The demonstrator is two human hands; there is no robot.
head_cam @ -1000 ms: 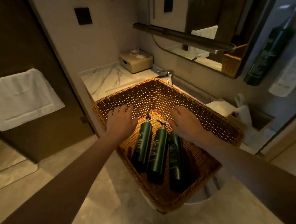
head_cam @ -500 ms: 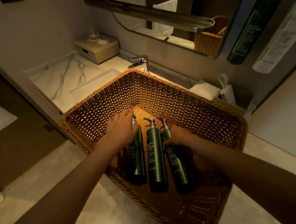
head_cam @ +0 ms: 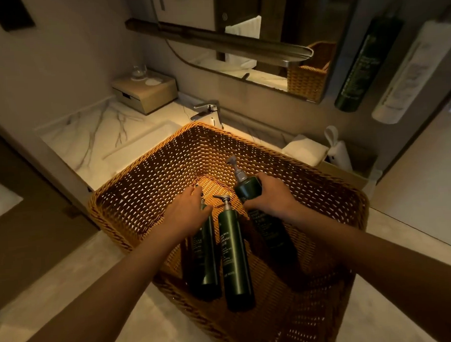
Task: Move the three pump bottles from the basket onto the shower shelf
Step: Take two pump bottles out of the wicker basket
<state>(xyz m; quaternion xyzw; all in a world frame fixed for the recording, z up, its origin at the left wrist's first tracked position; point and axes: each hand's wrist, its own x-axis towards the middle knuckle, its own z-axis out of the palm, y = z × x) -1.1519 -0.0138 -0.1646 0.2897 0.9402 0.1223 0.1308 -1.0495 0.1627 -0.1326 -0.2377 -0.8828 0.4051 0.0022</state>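
Note:
A large woven wicker basket [head_cam: 151,180] holds three dark green pump bottles. The left bottle [head_cam: 204,261] lies flat, and my left hand [head_cam: 187,212] rests over its top end with fingers curled on it. The middle bottle [head_cam: 234,256] lies flat between my hands, untouched. My right hand [head_cam: 269,197] is wrapped around the upper part of the right bottle [head_cam: 270,233], whose pump end is tilted up off the basket floor.
A marble counter [head_cam: 92,136] with a tap [head_cam: 207,110] and a beige box [head_cam: 147,92] lies behind the basket. A mirror with a metal shelf [head_cam: 228,44] is above. A green bottle [head_cam: 362,67] and a white bottle [head_cam: 407,75] hang on the right wall.
My right hand has closed on the right bottle and raised its pump end. My left hand has settled on the left bottle's top. The view has shifted slightly.

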